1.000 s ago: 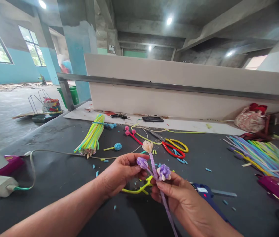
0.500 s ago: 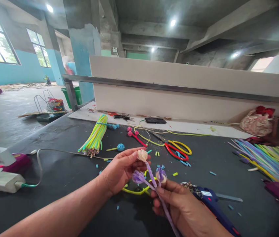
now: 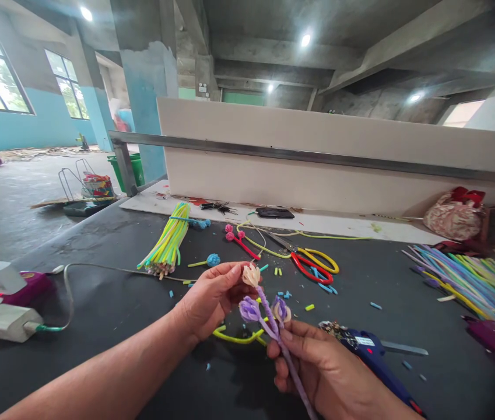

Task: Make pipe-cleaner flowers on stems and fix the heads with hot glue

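Observation:
A purple pipe-cleaner flower stem (image 3: 296, 379) with three blooms is gripped by my right hand (image 3: 317, 356) just below where its branches part. The cream bloom (image 3: 251, 275) tops the tallest branch, pinched at its left side between thumb and fingers of my left hand (image 3: 212, 294). A purple bloom (image 3: 249, 309) leans left, and a purple-and-cream bloom (image 3: 281, 309) stands close above my right thumb. Under the flower, a bent yellow-green pipe cleaner (image 3: 234, 338) lies on the dark table (image 3: 142, 379).
Scissors (image 3: 312, 262) with red and yellow handles lie beyond my hands. A blue glue gun (image 3: 369, 356) is beside my right hand. Pipe-cleaner bundles stand left (image 3: 168, 239) and lie right (image 3: 470, 280). A phone (image 3: 275, 213), cut scraps and a white charger (image 3: 9, 321) are around.
The purple bloom has shifted slightly right and up, closer to the purple-and-cream one, as the stem turned a little. Both hands keep their hold.

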The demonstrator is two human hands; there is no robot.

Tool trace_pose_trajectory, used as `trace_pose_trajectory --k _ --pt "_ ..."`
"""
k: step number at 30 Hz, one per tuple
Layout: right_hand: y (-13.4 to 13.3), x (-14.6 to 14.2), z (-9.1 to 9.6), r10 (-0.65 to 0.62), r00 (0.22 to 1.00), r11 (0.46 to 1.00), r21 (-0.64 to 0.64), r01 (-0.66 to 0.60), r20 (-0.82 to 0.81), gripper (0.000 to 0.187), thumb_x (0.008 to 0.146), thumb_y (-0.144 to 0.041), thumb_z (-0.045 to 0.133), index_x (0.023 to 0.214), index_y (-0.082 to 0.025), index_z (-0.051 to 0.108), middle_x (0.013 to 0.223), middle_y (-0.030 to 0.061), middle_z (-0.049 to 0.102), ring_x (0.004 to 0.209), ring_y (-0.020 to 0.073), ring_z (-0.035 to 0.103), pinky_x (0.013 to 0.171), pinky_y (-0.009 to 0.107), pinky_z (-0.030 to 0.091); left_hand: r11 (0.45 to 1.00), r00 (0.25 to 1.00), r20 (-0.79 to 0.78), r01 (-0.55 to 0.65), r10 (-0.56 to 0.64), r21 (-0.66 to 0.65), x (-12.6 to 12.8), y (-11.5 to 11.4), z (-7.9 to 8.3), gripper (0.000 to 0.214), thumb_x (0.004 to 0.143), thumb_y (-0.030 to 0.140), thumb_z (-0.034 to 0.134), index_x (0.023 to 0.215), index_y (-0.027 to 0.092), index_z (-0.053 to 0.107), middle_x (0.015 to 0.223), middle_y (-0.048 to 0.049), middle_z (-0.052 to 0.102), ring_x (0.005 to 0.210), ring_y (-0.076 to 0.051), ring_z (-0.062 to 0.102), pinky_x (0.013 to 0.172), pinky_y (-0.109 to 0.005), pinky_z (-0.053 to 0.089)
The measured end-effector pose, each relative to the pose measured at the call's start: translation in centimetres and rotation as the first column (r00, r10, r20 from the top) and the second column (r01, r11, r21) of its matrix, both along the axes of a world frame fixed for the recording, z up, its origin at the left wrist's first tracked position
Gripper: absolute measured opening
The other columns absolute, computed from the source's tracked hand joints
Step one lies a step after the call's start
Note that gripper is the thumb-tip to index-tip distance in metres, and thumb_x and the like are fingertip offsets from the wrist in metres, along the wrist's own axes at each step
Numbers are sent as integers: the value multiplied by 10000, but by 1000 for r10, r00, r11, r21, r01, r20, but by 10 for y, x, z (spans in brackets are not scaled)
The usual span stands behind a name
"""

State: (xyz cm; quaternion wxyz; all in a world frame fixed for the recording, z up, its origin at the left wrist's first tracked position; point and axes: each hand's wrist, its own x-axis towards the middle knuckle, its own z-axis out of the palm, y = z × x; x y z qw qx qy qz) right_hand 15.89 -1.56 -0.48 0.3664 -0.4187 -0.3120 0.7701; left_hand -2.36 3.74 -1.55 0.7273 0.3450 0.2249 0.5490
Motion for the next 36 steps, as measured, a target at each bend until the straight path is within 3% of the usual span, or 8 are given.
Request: trace_pose_trajectory --k 7,14,19,24,31,36 --pt "1 1 -3 66 997 998 8 -66 -31 108 824 -213 635 804 -109 659 680 43 662 514 104 569 529 266 478 999 999 -9 -34 33 -38 -2 1 -1 146 783 195 659 896 104 674 780 -85 699 708 -160 657 673 -265 534" --pt "-1 1 0 -31 999 998 -62 30 -21 117 755 -173 718 851 -141 658 702 53 709 549 113 625 577 270 514 996 999 -18 -47 46 -72 -3 1 -1 114 774 161 662 868 97 672 756 -72 687 658 -135 647 661 -260 546" --pt "-3 2 1 -107 994 991 -76 106 -13 186 681 -147 774 810 -149 641 708 60 727 556 130 647 576 278 537 997 999 -9 -32 31 -77 -3 3 1 92 816 123 599 853 79 671 631 -30 634 557 -88 603 655 -238 541" --pt "-1 6 4 -150 988 986 -69 152 35 180 701 -133 755 816 -151 617 719 61 726 551 128 649 575 279 551 995 999 -13 -48 47 -90 -3 4 2 123 839 124 552 870 85 665 787 -100 695 687 -159 671 670 -258 541" --pt "19 22 26 -245 960 969 11 246 135 147 751 -73 681 842 -149 596 684 46 696 482 97 606 475 227 537 990 997 -14 -74 73 -120 -6 6 -2 177 869 143 496 933 77 647 904 -137 683 839 -202 669 805 -309 516" --pt "20 22 24 -200 971 980 10 200 130 112 774 -81 652 844 -147 596 668 24 662 471 74 565 429 183 497 988 998 39 57 -52 -145 -4 2 5 324 914 297 444 1111 85 591 1071 -159 633 883 -210 647 789 -311 507"
